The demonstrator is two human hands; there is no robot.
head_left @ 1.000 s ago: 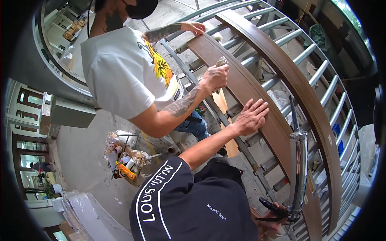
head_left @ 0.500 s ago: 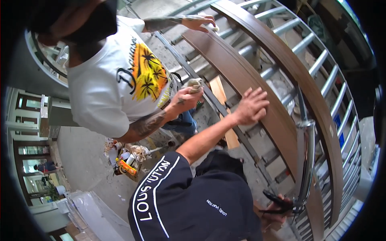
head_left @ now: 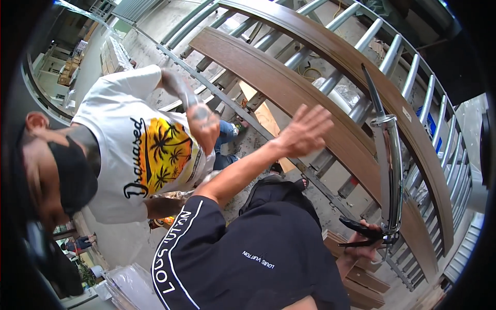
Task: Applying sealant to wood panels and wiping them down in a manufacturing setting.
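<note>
My right hand (head_left: 366,247) is wrapped round the black handle of a silver caulking gun (head_left: 391,175). The gun's long dark nozzle points toward the far side, above a curved brown wooden board (head_left: 356,72). My left hand (head_left: 306,133) holds nothing, its fingers spread and slightly blurred. It hovers at the near edge of a second curved brown board (head_left: 248,64); I cannot tell whether it touches it. Both boards lie across a metal tube rack (head_left: 268,41). Left of me, a co-worker in a white printed T-shirt (head_left: 116,139) holds one blurred hand (head_left: 201,121) before the chest.
Below the rack, light wooden strips (head_left: 266,121) and plastic lie on the floor. Brown planks (head_left: 367,292) are stacked at the lower right. Plastic-wrapped sheets (head_left: 137,287) stand at the lower left. Another person (head_left: 80,243) is in the background.
My left hand has come off the near board, toward the left. The co-worker has drawn back from the boards, and the cloth no longer shows. The view has shifted; the gun stays in my right hand.
</note>
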